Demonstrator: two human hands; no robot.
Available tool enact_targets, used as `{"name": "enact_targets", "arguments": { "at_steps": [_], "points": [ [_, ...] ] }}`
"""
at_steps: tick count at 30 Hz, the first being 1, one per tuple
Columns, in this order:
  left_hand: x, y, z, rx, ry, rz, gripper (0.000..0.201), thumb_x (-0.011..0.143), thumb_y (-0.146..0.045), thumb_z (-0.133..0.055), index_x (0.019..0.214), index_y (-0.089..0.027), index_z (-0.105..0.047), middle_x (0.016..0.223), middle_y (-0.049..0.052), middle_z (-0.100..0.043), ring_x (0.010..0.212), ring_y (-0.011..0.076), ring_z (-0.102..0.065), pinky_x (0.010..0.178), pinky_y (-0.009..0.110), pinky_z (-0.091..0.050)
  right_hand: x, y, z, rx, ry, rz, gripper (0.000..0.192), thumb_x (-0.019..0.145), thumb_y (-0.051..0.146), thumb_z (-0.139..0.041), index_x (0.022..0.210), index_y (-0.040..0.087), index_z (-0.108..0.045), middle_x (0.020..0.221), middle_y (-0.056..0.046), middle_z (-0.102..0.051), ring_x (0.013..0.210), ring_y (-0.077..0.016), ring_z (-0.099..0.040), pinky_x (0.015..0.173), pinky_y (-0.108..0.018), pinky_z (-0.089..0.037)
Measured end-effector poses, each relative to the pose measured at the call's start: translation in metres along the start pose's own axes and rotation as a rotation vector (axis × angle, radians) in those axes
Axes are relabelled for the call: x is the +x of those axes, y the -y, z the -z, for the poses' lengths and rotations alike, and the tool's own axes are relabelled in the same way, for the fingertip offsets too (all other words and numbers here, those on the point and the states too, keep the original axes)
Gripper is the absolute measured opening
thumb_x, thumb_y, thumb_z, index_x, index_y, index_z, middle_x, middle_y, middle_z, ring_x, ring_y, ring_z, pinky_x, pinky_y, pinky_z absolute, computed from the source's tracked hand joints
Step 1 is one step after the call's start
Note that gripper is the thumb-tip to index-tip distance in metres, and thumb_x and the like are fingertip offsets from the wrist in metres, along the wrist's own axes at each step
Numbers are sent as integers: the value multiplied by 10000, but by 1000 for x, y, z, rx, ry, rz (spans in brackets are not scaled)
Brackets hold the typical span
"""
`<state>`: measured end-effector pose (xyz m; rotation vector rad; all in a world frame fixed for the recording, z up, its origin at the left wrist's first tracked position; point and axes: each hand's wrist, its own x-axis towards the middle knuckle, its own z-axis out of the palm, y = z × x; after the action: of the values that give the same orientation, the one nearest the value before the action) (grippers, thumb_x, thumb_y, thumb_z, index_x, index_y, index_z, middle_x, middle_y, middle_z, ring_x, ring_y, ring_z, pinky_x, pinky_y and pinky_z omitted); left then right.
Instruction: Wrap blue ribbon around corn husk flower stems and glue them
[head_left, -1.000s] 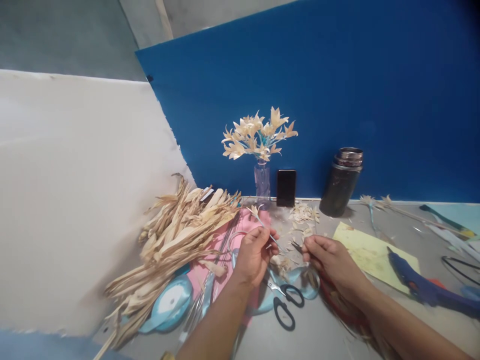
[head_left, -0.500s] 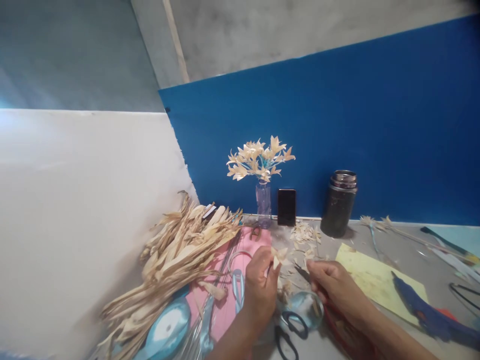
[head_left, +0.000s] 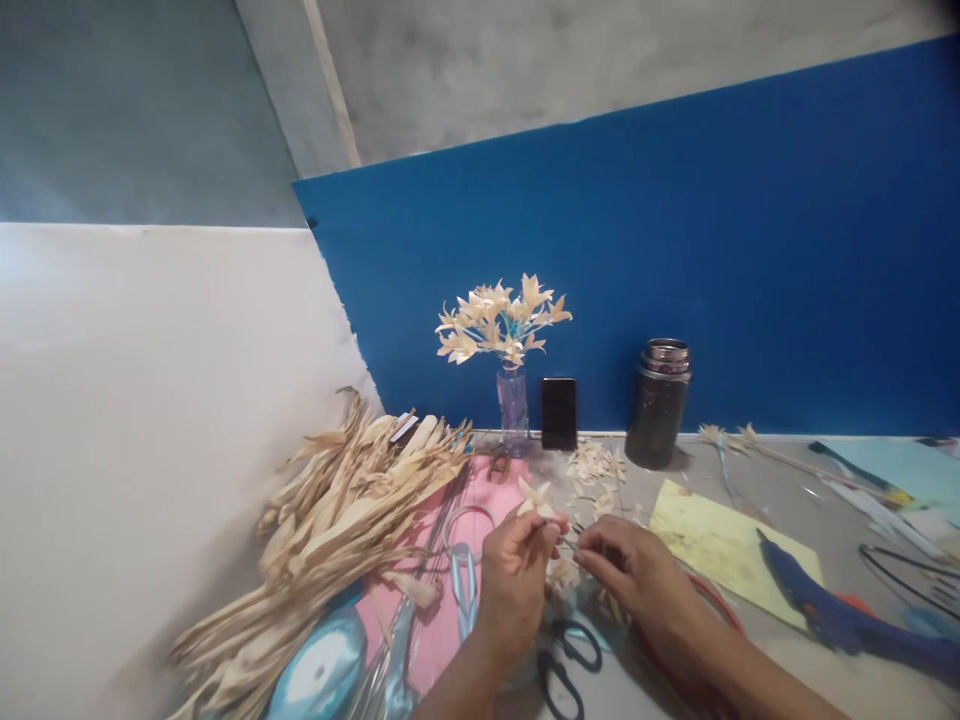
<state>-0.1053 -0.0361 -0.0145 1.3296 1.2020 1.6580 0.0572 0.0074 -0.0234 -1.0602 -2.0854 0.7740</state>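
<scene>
— From my remote seat: what do the fingers hold?
— The left hand (head_left: 516, 572) pinches a small husk flower (head_left: 535, 498) upright, petals above the fingertips, in front of the vase (head_left: 514, 410). The right hand (head_left: 628, 572), curled, meets it from the right.
— Hidden?
— I can't tell what the right fingers grip; the stem is blurred.

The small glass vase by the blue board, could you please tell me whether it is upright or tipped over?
Upright: the vase stands on its base on the table, flowers fanning above it.
</scene>
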Motion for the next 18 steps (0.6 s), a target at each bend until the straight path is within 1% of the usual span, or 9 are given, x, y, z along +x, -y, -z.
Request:
{"name": "enact_targets", "arguments": {
  "at_steps": [2, 4, 5, 7, 9, 10, 12, 15, 18],
  "points": [
    [1, -4, -1, -45, 0, 48, 183, 825, -350, -707, 884, -187, -766, 842, 68, -690, 691, 162, -565, 668, 254, -455, 1, 2, 2, 82, 5, -23, 177, 862, 299, -573, 715, 219, -629, 709, -4, -626, 688, -184, -574, 661, -285, -412],
    [3, -4, -1, -84, -21, 120, 247, 808, -345, -725, 1007, -202, -757, 903, 73, -699, 670, 145, -569, 642, 243, -464, 3, 1, 4, 217, 6, -77, 190, 853, 329, -583, 715, 207, -629, 689, 2, -605, 673, -174, -551, 642, -279, -404],
    [4, -4, -1, -87, -42, 157, 259, 804, -351, -727, 1012, -200, -758, 889, 73, -696, 642, 134, -559, 606, 231, -456, 5, 1, 5, 292, 4, -106, 202, 845, 351, -597, 715, 200, -625, 675, 8, -590, 655, -165, -531, 625, -274, -395],
    [7, 0, 0, -84, -77, 218, 222, 794, -365, -734, 910, -179, -767, 804, 64, -673, 587, 115, -523, 529, 205, -413, 7, -1, 7, 438, -5, -167, 245, 828, 409, -636, 715, 193, -610, 624, 32, -536, 585, -134, -462, 566, -257, -356],
    [10, 4, -1, -110, -70, 279, 214, 768, -373, -753, 796, -161, -750, 710, 46, -638, 527, 98, -480, 478, 194, -372, 8, -1, 9, 573, -14, -227, 301, 813, 468, -672, 721, 191, -596, 565, 63, -468, 517, -104, -372, 504, -240, -290],
    [10, 6, -1, -132, -47, 309, 215, 752, -371, -764, 777, -159, -742, 696, 41, -632, 506, 93, -469, 468, 195, -366, 8, 0, 10, 634, -17, -250, 328, 807, 492, -685, 717, 191, -589, 536, 75, -436, 494, -94, -331, 482, -235, -253],
    [8, 9, -3, -157, 33, 344, 198, 720, -334, -786, 809, -161, -747, 714, 44, -643, 502, 97, -483, 473, 205, -378, 8, 2, 11, 723, -19, -280, 364, 788, 521, -709, 698, 195, -573, 496, 89, -398, 467, -84, -280, 460, -234, -200],
    [2, 11, -8, -106, 158, 293, 176, 675, -207, -794, 848, -179, -770, 772, 64, -672, 581, 123, -531, 528, 218, -399, 7, 5, 11, 783, -33, -296, 398, 739, 539, -754, 674, 199, -558, 485, 90, -404, 459, -79, -273, 453, -233, -188],
    [-2, 14, -13, -21, 196, 257, 92, 679, -148, -764, 757, -197, -767, 728, 54, -660, 601, 129, -524, 567, 229, -398, 6, 6, 9, 804, -52, -302, 410, 713, 546, -776, 681, 193, -570, 490, 86, -425, 462, -76, -287, 452, -227, -200]
  ]
}}
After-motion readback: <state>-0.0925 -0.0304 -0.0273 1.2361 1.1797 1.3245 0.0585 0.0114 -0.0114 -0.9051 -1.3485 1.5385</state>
